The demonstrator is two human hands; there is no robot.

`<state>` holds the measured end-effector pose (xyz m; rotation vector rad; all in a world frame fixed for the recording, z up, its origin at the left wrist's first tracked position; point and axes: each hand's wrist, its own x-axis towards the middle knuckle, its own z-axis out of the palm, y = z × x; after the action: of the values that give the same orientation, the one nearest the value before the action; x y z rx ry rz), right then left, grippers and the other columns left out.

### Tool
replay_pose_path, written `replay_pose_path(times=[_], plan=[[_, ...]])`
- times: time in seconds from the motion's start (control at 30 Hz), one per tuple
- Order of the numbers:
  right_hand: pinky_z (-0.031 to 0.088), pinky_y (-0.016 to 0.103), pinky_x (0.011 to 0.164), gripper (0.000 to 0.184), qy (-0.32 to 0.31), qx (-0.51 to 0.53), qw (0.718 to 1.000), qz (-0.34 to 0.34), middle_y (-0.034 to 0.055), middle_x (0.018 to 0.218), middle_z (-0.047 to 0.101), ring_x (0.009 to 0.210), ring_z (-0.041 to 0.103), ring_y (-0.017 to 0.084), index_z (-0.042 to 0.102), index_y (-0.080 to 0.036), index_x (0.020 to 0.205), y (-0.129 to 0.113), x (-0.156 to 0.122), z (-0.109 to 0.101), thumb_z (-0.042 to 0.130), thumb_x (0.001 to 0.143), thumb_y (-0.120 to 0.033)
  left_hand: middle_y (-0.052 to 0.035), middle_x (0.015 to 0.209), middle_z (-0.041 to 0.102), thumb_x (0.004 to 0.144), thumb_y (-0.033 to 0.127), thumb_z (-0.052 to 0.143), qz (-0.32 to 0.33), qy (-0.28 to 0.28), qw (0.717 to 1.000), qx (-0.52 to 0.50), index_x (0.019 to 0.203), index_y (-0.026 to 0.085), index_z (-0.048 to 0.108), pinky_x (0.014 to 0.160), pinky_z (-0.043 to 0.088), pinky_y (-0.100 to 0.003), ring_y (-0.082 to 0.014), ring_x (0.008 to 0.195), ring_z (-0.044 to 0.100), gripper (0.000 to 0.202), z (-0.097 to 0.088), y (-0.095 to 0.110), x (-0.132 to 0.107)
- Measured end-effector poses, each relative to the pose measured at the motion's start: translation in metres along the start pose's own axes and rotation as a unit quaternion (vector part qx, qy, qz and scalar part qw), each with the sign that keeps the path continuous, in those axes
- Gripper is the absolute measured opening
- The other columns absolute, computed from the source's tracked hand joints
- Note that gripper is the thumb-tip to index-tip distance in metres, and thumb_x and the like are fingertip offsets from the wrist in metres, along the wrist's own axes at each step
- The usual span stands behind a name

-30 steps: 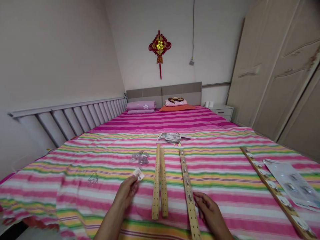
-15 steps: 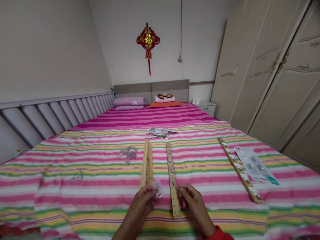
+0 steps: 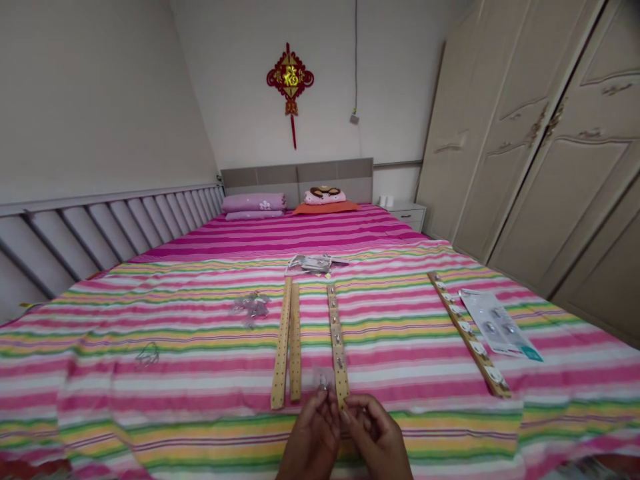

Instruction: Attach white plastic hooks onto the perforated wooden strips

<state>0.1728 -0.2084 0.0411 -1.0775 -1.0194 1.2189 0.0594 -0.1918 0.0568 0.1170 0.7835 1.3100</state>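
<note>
My left hand is closed on a small clear adhesive hook, held by its lower part. Just right of it, my right hand has its fingers pinched together over the near end of a wooden strip with holes. Whatever lies between those fingertips is hidden. Several small metal-and-clear hooks sit in a row along that strip. Two bare strips of the same kind, a left one and a right one, lie side by side to its left.
Loose clear hooks lie in a pile at the left, with a thin clear loop nearer. Crumpled packaging rests beyond the strips. At the right are a strip with white round pieces and a blister pack. Striped bedding lies underneath.
My left hand has moved right with the hook, from the bare strips to the strip bearing hooks. My right hand has come from beside that strip to its near end. The view has shifted slightly.
</note>
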Motion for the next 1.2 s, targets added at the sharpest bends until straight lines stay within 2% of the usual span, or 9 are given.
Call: replay_pose_path(times=[0.17,0.27,0.4,0.5,0.63,0.8,0.9,1.0,1.2], plan=[[0.042,0.022,0.047,0.031,0.018,-0.017,0.998,-0.050,0.0004,0.060,0.060,0.051,0.050,0.012,0.068,-0.018,0.079,-0.002,-0.003,0.001,0.073,0.068,-0.046,-0.0050,0.077,0.071,0.082,0.005,0.055,-0.071,-0.047,0.990,-0.113,0.076,0.011,0.067,0.072,0.052,-0.018,-0.0101,0.072,0.067,0.014,-0.009,-0.021,0.001],[0.045,0.022,0.048,0.024,0.031,-0.047,0.994,-0.098,0.0022,0.065,0.061,0.054,0.053,0.014,0.069,-0.018,0.078,-0.008,-0.005,-0.002,0.072,0.071,-0.042,-0.0051,0.081,0.071,0.075,0.011,0.067,-0.090,-0.119,0.982,-0.118,0.076,0.013,0.068,0.084,0.049,-0.023,-0.0136,0.082,0.067,0.003,-0.009,-0.027,-0.003],[0.048,0.023,0.053,0.013,0.032,-0.107,0.978,-0.175,0.0035,0.071,0.062,0.061,0.059,0.016,0.071,-0.021,0.080,-0.018,-0.009,-0.007,0.067,0.077,-0.033,-0.0049,0.090,0.069,0.067,0.024,0.077,-0.150,-0.235,0.956,-0.094,0.083,0.016,0.070,0.097,0.042,-0.031,-0.0196,0.098,0.062,0.019,-0.004,-0.030,-0.013],[0.049,0.022,0.054,0.009,0.029,-0.137,0.965,-0.223,0.0032,0.071,0.062,0.062,0.060,0.016,0.071,-0.022,0.081,-0.025,-0.013,-0.008,0.064,0.079,-0.028,-0.0044,0.093,0.068,0.069,0.026,0.075,-0.153,-0.264,0.949,-0.082,0.087,0.017,0.069,0.101,0.038,-0.033,-0.0195,0.101,0.060,0.021,-0.004,-0.033,-0.016],[0.048,0.021,0.051,0.006,0.049,-0.147,0.952,-0.265,0.0033,0.071,0.063,0.061,0.060,0.016,0.070,-0.022,0.079,-0.027,-0.016,-0.005,0.065,0.077,-0.025,-0.0027,0.090,0.068,0.076,0.025,0.070,-0.136,-0.241,0.956,-0.095,0.087,0.017,0.068,0.100,0.037,-0.033,-0.0153,0.092,0.061,0.013,-0.010,-0.038,-0.014],[0.048,0.022,0.055,0.007,0.046,-0.133,0.961,-0.238,0.0032,0.073,0.062,0.065,0.060,0.016,0.069,-0.022,0.076,-0.027,-0.019,-0.002,0.065,0.078,-0.026,-0.0024,0.089,0.068,0.077,0.026,0.069,-0.139,-0.221,0.962,-0.082,0.085,0.017,0.067,0.092,0.042,-0.030,-0.0149,0.090,0.062,0.012,-0.008,-0.038,-0.020],[0.046,0.023,0.055,0.014,0.043,-0.095,0.978,-0.178,0.0022,0.072,0.059,0.064,0.058,0.016,0.066,-0.021,0.074,-0.031,-0.019,-0.006,0.065,0.078,-0.034,-0.0021,0.094,0.069,0.069,0.026,0.076,-0.138,-0.201,0.968,-0.056,0.087,0.019,0.068,0.080,0.045,-0.023,-0.0123,0.088,0.062,0.021,-0.007,-0.036,-0.027],[0.039,0.021,0.047,0.022,0.019,-0.038,0.997,-0.070,-0.0026,0.061,0.053,0.052,0.048,0.011,0.060,-0.021,0.073,-0.035,-0.013,-0.019,0.065,0.077,-0.042,-0.0025,0.092,0.069,0.057,0.023,0.084,-0.142,-0.154,0.976,0.064,0.090,0.021,0.069,0.063,0.042,-0.019,-0.0089,0.074,0.061,0.036,-0.014,-0.029,-0.027],[0.026,0.020,0.040,0.031,-0.075,-0.006,0.995,0.061,-0.0076,0.041,0.044,0.037,0.036,0.007,0.056,-0.019,0.067,-0.026,0.013,-0.042,0.061,0.078,-0.048,-0.0026,0.070,0.067,0.057,0.043,0.080,0.068,-0.030,0.944,0.320,0.075,0.015,0.069,0.062,0.041,-0.023,-0.0119,0.066,0.058,0.035,-0.036,-0.007,-0.006]])
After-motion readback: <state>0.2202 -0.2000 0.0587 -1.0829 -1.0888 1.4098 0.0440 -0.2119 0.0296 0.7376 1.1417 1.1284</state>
